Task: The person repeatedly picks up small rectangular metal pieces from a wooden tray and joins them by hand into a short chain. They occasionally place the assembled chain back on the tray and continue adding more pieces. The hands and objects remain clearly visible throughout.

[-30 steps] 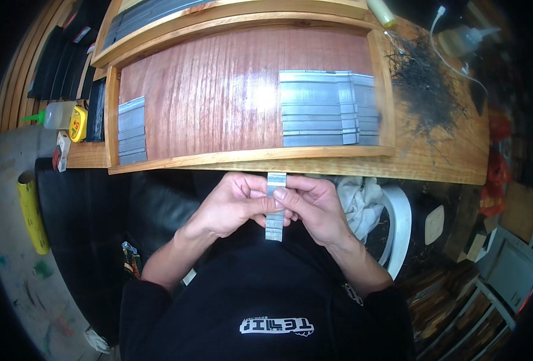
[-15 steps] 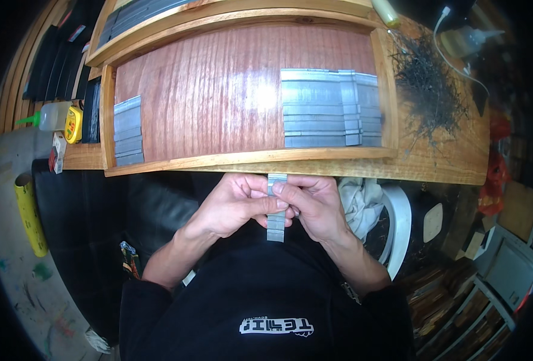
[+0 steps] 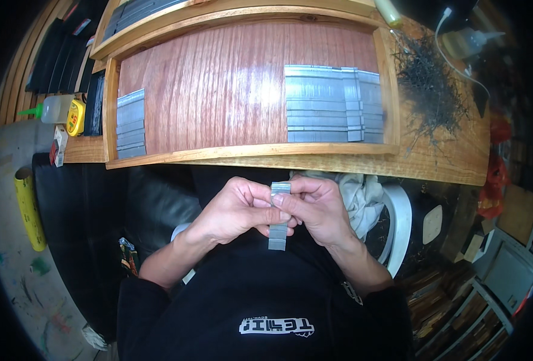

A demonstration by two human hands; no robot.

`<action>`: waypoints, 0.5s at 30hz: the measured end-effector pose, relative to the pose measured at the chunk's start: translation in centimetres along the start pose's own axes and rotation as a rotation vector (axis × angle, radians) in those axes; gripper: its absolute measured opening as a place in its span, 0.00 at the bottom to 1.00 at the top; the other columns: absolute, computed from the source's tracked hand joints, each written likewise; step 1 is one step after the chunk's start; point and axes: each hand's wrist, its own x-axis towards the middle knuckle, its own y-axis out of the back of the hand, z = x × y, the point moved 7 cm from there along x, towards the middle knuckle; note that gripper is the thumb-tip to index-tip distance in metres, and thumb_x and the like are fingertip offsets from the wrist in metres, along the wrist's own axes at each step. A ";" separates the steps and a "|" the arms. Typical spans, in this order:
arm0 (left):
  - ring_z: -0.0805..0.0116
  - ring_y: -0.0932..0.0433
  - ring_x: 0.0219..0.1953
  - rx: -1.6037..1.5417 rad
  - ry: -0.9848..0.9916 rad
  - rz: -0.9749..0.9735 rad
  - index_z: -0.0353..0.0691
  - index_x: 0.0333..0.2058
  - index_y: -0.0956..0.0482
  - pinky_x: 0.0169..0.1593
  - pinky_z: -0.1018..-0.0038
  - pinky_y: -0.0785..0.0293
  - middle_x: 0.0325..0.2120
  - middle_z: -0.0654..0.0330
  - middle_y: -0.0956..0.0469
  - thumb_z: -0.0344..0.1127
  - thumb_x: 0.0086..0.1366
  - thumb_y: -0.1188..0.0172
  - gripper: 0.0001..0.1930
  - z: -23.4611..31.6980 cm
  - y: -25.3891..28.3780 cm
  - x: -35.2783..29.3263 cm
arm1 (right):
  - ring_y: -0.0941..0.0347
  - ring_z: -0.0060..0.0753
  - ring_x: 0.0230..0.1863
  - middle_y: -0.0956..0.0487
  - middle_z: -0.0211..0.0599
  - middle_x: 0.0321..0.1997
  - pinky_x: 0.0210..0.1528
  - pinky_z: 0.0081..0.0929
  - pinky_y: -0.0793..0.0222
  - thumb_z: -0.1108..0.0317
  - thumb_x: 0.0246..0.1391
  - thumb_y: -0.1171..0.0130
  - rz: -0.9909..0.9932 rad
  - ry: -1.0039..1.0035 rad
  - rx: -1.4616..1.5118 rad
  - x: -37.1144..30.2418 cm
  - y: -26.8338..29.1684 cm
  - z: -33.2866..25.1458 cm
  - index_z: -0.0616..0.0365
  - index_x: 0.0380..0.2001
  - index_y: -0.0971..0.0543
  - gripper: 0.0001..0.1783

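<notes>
A narrow grey segmented strip (image 3: 278,242) stands lengthwise between my two hands, just in front of the table edge. My left hand (image 3: 237,210) is closed on it, its thumb lying across the strip's middle. From the other side my right hand (image 3: 316,209) pinches the same strip, thumb on its front face. The fingers behind the strip are partly hidden. Beyond the hands lies a shallow wooden tray (image 3: 260,153) with a reddish wood-grain bottom. Inside it, similar grey strips (image 3: 320,102) form a block at the right, and a smaller group (image 3: 131,123) lies at the left.
Right of the tray is a heap of thin dark wire-like strands (image 3: 426,84) on the wooden table (image 3: 459,162). A clear bottle (image 3: 465,42) stands behind it. At left are a green-tipped bottle (image 3: 55,109) and a yellow tape measure (image 3: 75,117). White cloth (image 3: 362,201) hangs beside my right hand.
Both hands have drawn slightly toward my body with the strip, which now sits a little lower and apart from the table edge. The grip looks the same.
</notes>
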 end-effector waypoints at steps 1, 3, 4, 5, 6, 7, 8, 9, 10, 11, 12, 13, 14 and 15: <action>0.62 0.12 0.37 -0.003 0.003 -0.006 0.28 0.45 0.17 0.36 0.77 0.14 0.35 0.49 0.13 0.23 0.66 0.35 0.10 0.0 0.0 0.0 | 0.29 0.14 0.25 0.23 0.29 0.27 0.26 0.13 0.32 0.75 0.60 0.34 -0.002 0.003 -0.006 0.0 0.1 0.1 0.68 0.36 0.16 0.05; 0.61 0.12 0.38 -0.012 0.003 -0.013 0.28 0.45 0.17 0.37 0.76 0.14 0.35 0.49 0.13 0.23 0.66 0.36 0.10 0.0 -0.1 -0.1 | 0.29 0.13 0.25 0.23 0.28 0.27 0.26 0.13 0.33 0.75 0.60 0.33 -0.004 0.008 -0.022 -0.1 0.2 0.1 0.68 0.37 0.16 0.06; 0.61 0.12 0.38 -0.018 0.001 -0.014 0.28 0.45 0.17 0.37 0.76 0.13 0.36 0.49 0.14 0.22 0.66 0.36 0.10 -0.1 -0.2 -0.1 | 0.29 0.13 0.25 0.23 0.28 0.28 0.26 0.13 0.33 0.75 0.59 0.33 -0.003 0.010 -0.031 -0.2 0.3 0.1 0.68 0.37 0.16 0.06; 0.61 0.12 0.38 -0.023 0.000 -0.016 0.28 0.46 0.17 0.38 0.76 0.13 0.36 0.48 0.14 0.22 0.66 0.36 0.10 -0.2 -0.3 -0.1 | 0.29 0.13 0.25 0.24 0.28 0.28 0.26 0.13 0.33 0.75 0.59 0.33 -0.002 0.012 -0.040 -0.2 0.3 0.1 0.68 0.37 0.16 0.06; 0.61 0.12 0.38 -0.012 -0.004 -0.008 0.28 0.46 0.17 0.38 0.76 0.13 0.36 0.48 0.14 0.22 0.66 0.36 0.10 -0.3 -0.3 -0.1 | 0.29 0.13 0.25 0.24 0.28 0.29 0.26 0.13 0.33 0.75 0.59 0.33 -0.006 0.026 -0.049 -0.2 0.4 0.1 0.68 0.37 0.16 0.06; 0.61 0.12 0.38 0.000 -0.008 0.001 0.28 0.46 0.17 0.38 0.76 0.13 0.36 0.48 0.14 0.22 0.66 0.36 0.10 -0.4 -0.4 -0.2 | 0.29 0.14 0.25 0.24 0.28 0.29 0.26 0.14 0.33 0.74 0.59 0.33 -0.010 0.041 -0.058 -0.2 0.5 0.2 0.68 0.36 0.16 0.06; 0.61 0.12 0.38 0.010 -0.012 0.010 0.28 0.46 0.17 0.39 0.76 0.13 0.36 0.48 0.14 0.22 0.66 0.36 0.10 -0.5 -0.4 -0.3 | 0.28 0.14 0.25 0.24 0.28 0.30 0.26 0.14 0.33 0.74 0.59 0.33 -0.016 0.055 -0.068 -0.2 0.6 0.3 0.68 0.36 0.16 0.06; 0.61 0.12 0.39 0.025 -0.012 0.018 0.28 0.46 0.17 0.39 0.76 0.13 0.36 0.49 0.14 0.22 0.66 0.36 0.10 -0.6 -0.4 -0.4 | 0.28 0.13 0.26 0.24 0.28 0.30 0.26 0.13 0.33 0.75 0.59 0.33 -0.024 0.056 -0.100 -0.2 0.6 0.1 0.68 0.38 0.16 0.07; 0.61 0.12 0.39 0.040 -0.011 0.025 0.28 0.46 0.17 0.39 0.76 0.13 0.36 0.49 0.14 0.22 0.66 0.36 0.10 -0.6 -0.4 -0.5 | 0.28 0.13 0.26 0.24 0.28 0.31 0.26 0.13 0.33 0.75 0.59 0.33 -0.033 0.057 -0.132 -0.3 0.5 -0.1 0.69 0.40 0.17 0.08; 0.61 0.12 0.39 0.054 -0.011 0.032 0.28 0.46 0.17 0.39 0.76 0.13 0.36 0.49 0.14 0.22 0.66 0.36 0.10 -0.6 -0.5 -0.6 | 0.28 0.12 0.26 0.24 0.28 0.31 0.26 0.12 0.33 0.76 0.59 0.33 -0.041 0.058 -0.164 -0.5 0.3 -0.4 0.69 0.41 0.17 0.09; 0.61 0.12 0.39 0.044 -0.011 0.034 0.28 0.46 0.17 0.39 0.76 0.13 0.36 0.49 0.14 0.22 0.66 0.36 0.10 -0.8 -0.4 -0.6 | 0.27 0.13 0.27 0.23 0.30 0.32 0.27 0.12 0.31 0.77 0.59 0.34 -0.034 0.070 -0.147 -0.6 0.2 -0.7 0.69 0.44 0.18 0.10; 0.61 0.12 0.39 0.034 -0.011 0.036 0.28 0.46 0.17 0.39 0.76 0.13 0.36 0.49 0.14 0.22 0.66 0.36 0.10 -0.9 -0.4 -0.7 | 0.26 0.14 0.28 0.22 0.31 0.33 0.29 0.11 0.30 0.79 0.59 0.35 -0.027 0.083 -0.129 -0.8 0.0 -1.0 0.69 0.46 0.20 0.12; 0.62 0.12 0.39 0.025 -0.013 0.038 0.28 0.46 0.17 0.39 0.76 0.13 0.36 0.49 0.14 0.22 0.66 0.36 0.10 -1.0 -0.3 -0.7 | 0.24 0.15 0.29 0.22 0.32 0.34 0.30 0.11 0.28 0.81 0.59 0.36 -0.020 0.096 -0.112 -0.9 0.0 -1.2 0.69 0.48 0.21 0.14; 0.63 0.12 0.39 0.036 -0.010 0.030 0.31 0.46 0.16 0.38 0.77 0.14 0.36 0.51 0.13 0.24 0.67 0.36 0.10 -1.1 -0.3 -0.7 | 0.24 0.15 0.29 0.22 0.33 0.34 0.30 0.11 0.28 0.81 0.59 0.36 -0.021 0.114 -0.145 -1.0 -0.1 -1.3 0.69 0.49 0.22 0.15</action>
